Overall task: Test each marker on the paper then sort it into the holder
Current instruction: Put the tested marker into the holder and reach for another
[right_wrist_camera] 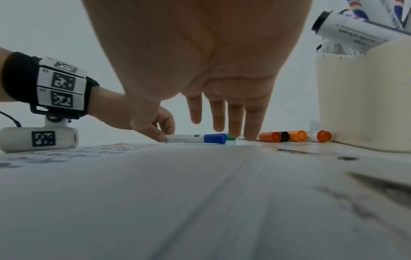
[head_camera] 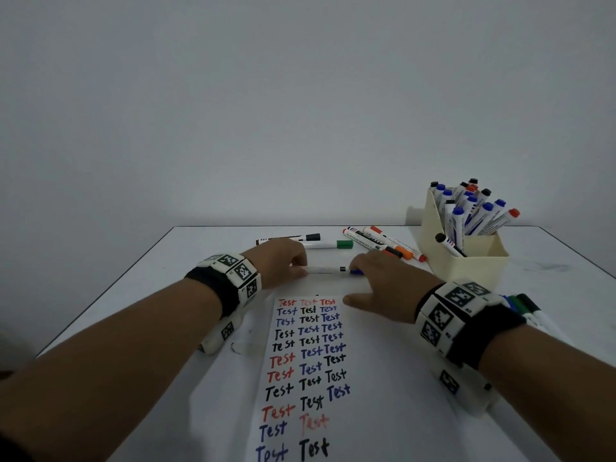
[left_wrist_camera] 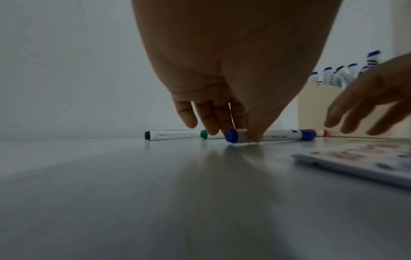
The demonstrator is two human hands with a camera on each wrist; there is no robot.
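Left hand [left_wrist_camera: 233,98] pinches the blue marker [left_wrist_camera: 270,136] barrel flat on the table [head_camera: 206,248] above the paper [head_camera: 300,388], likely steadying it for uncapping. Right hand [right_wrist_camera: 213,84], fingers straight and empty, reaches its cap; holder [head_camera: 466,261] near right.

Looks like an office or study desk: white table [head_camera: 213,261] against bare grey wall [head_camera: 300,95], cream holder [head_camera: 466,261] crammed with markers [head_camera: 473,211], paper [head_camera: 300,361] covered in handwritten "Test".
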